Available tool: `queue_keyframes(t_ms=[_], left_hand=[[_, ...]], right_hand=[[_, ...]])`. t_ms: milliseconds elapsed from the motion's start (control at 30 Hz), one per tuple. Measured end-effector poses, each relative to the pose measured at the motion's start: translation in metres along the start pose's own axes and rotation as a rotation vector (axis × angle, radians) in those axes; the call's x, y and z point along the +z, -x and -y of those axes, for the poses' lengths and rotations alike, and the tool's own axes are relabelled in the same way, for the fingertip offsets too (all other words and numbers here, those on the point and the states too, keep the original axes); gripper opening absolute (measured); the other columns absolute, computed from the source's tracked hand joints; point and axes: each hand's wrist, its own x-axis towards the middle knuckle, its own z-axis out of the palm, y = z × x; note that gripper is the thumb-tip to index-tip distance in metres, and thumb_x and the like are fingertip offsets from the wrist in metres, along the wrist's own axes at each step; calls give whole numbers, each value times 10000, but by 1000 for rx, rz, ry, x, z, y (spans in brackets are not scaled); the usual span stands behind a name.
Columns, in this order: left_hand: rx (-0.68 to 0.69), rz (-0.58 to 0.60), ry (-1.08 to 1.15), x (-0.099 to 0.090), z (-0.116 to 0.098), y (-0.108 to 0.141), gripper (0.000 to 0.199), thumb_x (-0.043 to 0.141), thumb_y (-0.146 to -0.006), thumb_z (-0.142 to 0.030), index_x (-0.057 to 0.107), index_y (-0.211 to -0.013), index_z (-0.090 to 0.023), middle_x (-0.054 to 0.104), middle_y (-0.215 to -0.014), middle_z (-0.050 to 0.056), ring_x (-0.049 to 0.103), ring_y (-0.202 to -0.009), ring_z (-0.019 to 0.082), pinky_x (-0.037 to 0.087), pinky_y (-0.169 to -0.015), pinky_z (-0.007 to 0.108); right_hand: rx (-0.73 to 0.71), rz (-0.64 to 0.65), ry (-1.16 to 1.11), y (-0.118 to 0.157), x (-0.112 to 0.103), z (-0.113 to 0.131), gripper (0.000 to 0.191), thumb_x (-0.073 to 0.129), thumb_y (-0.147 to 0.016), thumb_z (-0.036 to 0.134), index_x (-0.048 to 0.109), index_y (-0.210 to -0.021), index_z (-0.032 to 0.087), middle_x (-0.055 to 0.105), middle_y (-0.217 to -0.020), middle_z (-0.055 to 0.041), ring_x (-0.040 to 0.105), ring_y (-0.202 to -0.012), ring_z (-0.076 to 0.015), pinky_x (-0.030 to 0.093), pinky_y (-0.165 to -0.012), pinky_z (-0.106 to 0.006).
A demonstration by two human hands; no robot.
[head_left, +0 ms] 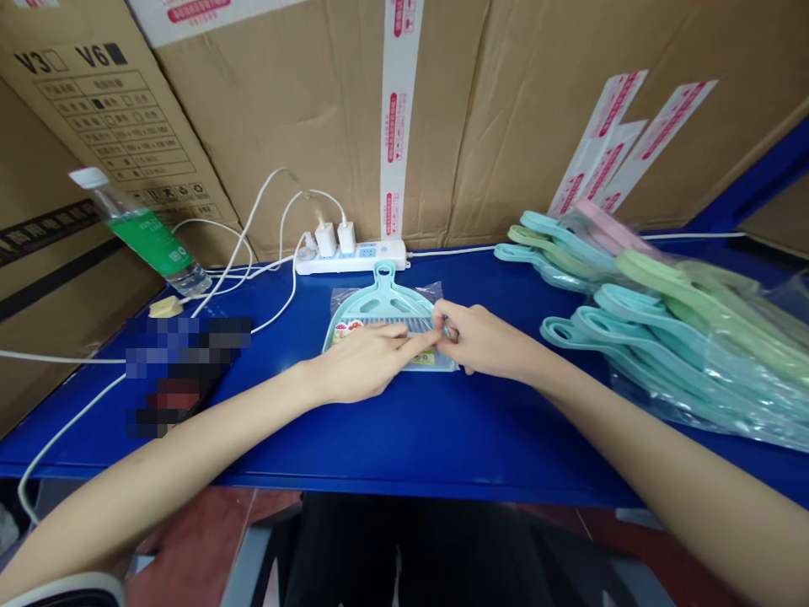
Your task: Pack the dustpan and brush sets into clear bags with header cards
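Note:
A light-blue dustpan (383, 295) lies on the blue table in front of me, its looped handle pointing away. Clear plastic film (432, 292) shows behind its upper corners, and colourful printed labels (345, 329) are on its front part. My left hand (363, 358) rests over the dustpan with its fingers stretched to the right, the index fingertip meeting my other hand. At the dustpan's right edge, my right hand (468, 337) is closed in a pinch. What lies between those fingers is hidden.
Bagged dustpans (657, 337) in blue, green and pink are piled at the right. Behind stand a white power strip (354, 258) with chargers and cardboard boxes (316, 110). At the left are a tilted water bottle (148, 240), loose white cables (243, 240) and a blurred-out dark item (190, 367).

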Motion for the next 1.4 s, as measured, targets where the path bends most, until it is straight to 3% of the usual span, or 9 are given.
queue_keyframes(t_ms=[300, 567, 900, 1133, 1300, 1400], left_hand=[[-121, 11, -33, -6, -3, -11, 519, 345, -824, -54, 399, -1338, -105, 675, -967, 110, 648, -933, 253, 537, -764, 368], [-229, -72, 95, -1, 11, 16, 393, 372, -789, -29, 471, -1147, -158, 744, -1048, 55, 620, -1052, 234, 540, -748, 337], [-350, -143, 82, -3, 29, 51, 319, 370, -769, -60, 541, -1001, -198, 775, -941, -22, 658, -931, 212, 538, -756, 331], [-433, -304, 124, 1, 31, 65, 237, 389, -773, -161, 556, -932, -215, 779, -902, -31, 675, -796, 201, 522, -641, 310], [-514, -433, 230, 7, 33, 66, 109, 478, -874, -288, 543, -931, -222, 757, -729, -63, 626, -541, 135, 489, -548, 254], [-491, -471, 283, 9, 31, 64, 97, 495, -895, -277, 552, -952, -223, 753, -793, -50, 646, -575, 108, 493, -545, 217]], right_hand=[[-3, 29, -6, -3, 1, -3, 216, 475, -747, 56, 386, -797, 246, 440, -469, 125, 556, -395, -128, 377, -471, -229], [-29, 35, 9, -5, 0, -7, 216, 475, -741, 68, 377, -803, 250, 409, -460, 130, 497, -400, -125, 316, -480, -247], [-58, 54, 21, -6, -1, -9, 219, 477, -742, 86, 341, -779, 254, 415, -463, 127, 464, -414, -116, 295, -492, -252], [-48, 52, 41, -6, -1, -8, 225, 476, -777, 71, 346, -792, 254, 402, -481, 118, 433, -462, -125, 283, -511, -251], [-42, 30, 93, 0, -4, -4, 159, 448, -832, 91, 397, -842, 241, 460, -516, 91, 474, -510, -138, 288, -534, -251], [-56, 16, 138, 2, -5, -3, 121, 425, -866, 115, 438, -883, 234, 496, -540, 74, 493, -515, -143, 285, -529, -253]])
